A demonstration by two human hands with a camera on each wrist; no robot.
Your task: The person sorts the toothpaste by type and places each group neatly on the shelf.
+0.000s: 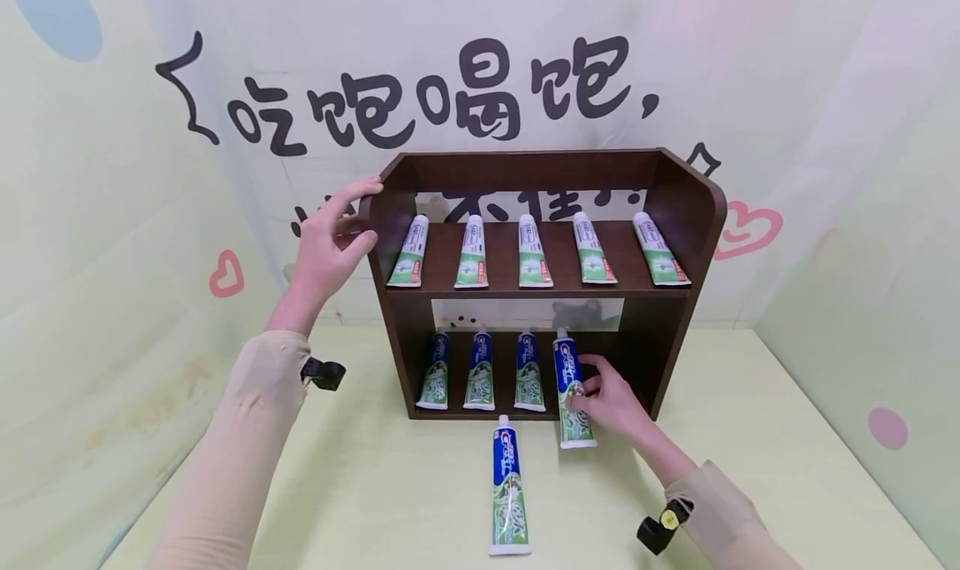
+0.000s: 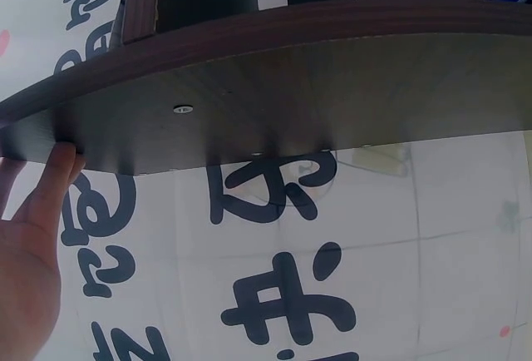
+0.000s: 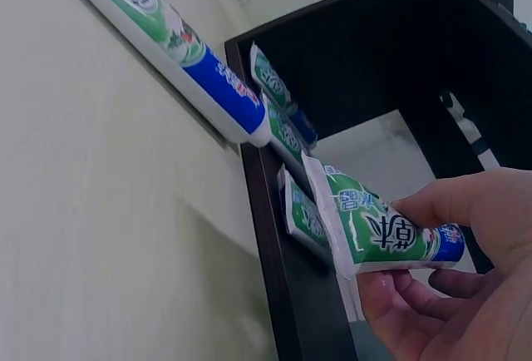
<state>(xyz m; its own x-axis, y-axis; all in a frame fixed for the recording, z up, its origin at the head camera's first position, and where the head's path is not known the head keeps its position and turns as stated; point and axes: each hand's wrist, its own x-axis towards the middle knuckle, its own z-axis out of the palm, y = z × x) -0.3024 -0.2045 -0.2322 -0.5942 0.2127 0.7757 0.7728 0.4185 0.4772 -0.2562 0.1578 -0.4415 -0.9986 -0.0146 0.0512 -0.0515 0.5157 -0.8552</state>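
Note:
My right hand [image 1: 617, 399] pinches a blue and green toothpaste tube [image 1: 567, 387] between thumb and fingers, at the front of the lower shelf of a dark brown rack [image 1: 405, 303]. In the right wrist view, the held tube [image 3: 374, 228] tilts, its flat end towards the camera. Three similar tubes lie on the lower shelf to its left, one of them a toothpaste tube [image 1: 529, 374]. My left hand [image 1: 330, 241] touches the rack's upper left side with its fingers; in the left wrist view fingertips [image 2: 62, 161] rest against the side panel.
Several white and green toothpaste tubes [image 1: 535, 253] lie in a row on the upper shelf. Another blue and green tube [image 1: 510, 491] lies on the pale table [image 1: 375, 495] before the rack. A printed curtain [image 1: 480, 20] hangs behind.

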